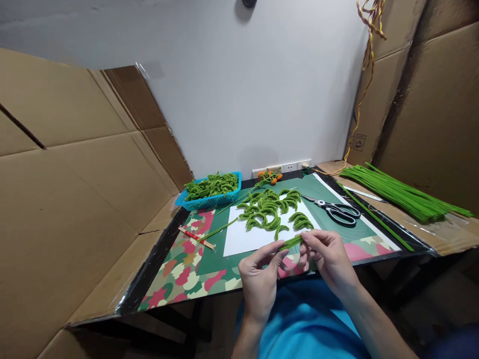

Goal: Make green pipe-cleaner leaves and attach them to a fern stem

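Observation:
Between my two hands, above the table's front edge, is a short green pipe cleaner piece (pixel 291 243), which looks folded or doubled. My left hand (pixel 262 271) pinches its left end between thumb and fingers. At the other end, my right hand (pixel 325 254) grips it the same way. Just beyond them, curled green pipe cleaner pieces (pixel 267 209) lie in a loose pile on a white sheet (pixel 235 239). Scissors (pixel 333 209) with black and white handles rest to the right of the sheet, blades pointing away to the left.
A blue basket (pixel 209 200) of green curled pieces stands at the back left. Orange flowers (pixel 270 177) lie near the wall. Long green pipe cleaners (pixel 404 194) are bundled at right. Red-wrapped sticks (pixel 196 238) lie at left. Cardboard panels (pixel 75 199) flank the table.

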### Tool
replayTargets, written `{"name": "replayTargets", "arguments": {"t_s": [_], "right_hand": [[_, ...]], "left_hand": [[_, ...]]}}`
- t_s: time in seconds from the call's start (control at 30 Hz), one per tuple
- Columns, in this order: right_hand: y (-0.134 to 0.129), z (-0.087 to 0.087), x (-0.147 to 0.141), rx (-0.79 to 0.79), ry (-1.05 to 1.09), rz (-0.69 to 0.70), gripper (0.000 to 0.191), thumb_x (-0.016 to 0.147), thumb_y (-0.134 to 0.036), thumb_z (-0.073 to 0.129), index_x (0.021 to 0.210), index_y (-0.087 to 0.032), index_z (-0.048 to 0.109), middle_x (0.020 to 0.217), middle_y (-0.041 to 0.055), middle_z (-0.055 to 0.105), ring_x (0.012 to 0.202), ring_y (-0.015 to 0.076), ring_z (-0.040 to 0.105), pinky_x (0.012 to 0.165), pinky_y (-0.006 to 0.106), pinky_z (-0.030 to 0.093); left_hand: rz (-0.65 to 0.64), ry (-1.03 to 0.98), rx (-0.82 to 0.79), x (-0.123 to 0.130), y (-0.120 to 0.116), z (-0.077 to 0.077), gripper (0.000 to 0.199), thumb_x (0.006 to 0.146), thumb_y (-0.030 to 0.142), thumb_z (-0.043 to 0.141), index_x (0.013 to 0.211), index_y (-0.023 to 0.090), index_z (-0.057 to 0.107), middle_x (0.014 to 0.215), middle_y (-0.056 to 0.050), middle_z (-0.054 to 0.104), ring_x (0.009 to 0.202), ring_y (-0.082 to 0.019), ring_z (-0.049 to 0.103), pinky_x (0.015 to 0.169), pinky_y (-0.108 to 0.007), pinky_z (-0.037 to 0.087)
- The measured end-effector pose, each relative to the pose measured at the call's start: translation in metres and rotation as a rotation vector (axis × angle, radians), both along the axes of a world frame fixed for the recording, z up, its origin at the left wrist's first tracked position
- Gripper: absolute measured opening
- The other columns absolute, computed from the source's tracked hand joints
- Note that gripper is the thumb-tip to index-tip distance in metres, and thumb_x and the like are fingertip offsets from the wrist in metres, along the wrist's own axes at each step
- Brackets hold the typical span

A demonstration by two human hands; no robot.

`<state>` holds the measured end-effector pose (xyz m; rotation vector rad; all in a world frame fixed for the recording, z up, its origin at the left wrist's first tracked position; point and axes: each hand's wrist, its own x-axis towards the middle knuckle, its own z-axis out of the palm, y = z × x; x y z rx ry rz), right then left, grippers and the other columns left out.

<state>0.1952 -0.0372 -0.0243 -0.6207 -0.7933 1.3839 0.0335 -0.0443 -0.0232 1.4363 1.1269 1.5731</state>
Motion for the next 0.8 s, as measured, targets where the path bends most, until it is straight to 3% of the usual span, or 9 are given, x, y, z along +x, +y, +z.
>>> {"name": "replayTargets", "arguments": {"t_s": [0.47,0.63,0.8], "right_hand": [[-0.001,-0.0009,0.0004,-0.002,-0.021,0.02,0.036,0.08,-0.046,0.092,0.069,-0.014,0.08,0.06,0.004,0.071,0.044,0.014,0.066,0.041,0.022,0.058],[-0.0012,0.0013,0.0016,-0.004,-0.044,0.061,0.037,0.081,-0.046,0.092,0.069,-0.014,0.08,0.062,0.0047,0.072,0.047,0.0146,0.069,0.045,0.023,0.06],[-0.0014,-0.0011,0.0014,0.034,-0.102,0.089,0.035,0.084,-0.047,0.09,0.072,-0.015,0.08,0.066,0.0045,0.073,0.051,0.015,0.069,0.048,0.023,0.059]], "left_hand": [[0.017,-0.097,-0.025,0.0038,-0.0002,0.0036,0.025,0.075,0.038,0.095,0.089,0.018,0.09,0.062,-0.004,0.077,0.044,-0.015,0.064,0.046,-0.025,0.058],[-0.008,-0.097,-0.021,-0.0005,0.0014,0.0038,0.027,0.078,0.036,0.094,0.097,0.017,0.088,0.061,-0.002,0.075,0.046,-0.013,0.062,0.047,-0.021,0.053],[-0.114,-0.134,-0.078,-0.0021,0.0035,0.0047,0.036,0.085,0.042,0.09,0.107,0.015,0.085,0.062,-0.003,0.073,0.046,-0.01,0.058,0.041,-0.017,0.043]]}}
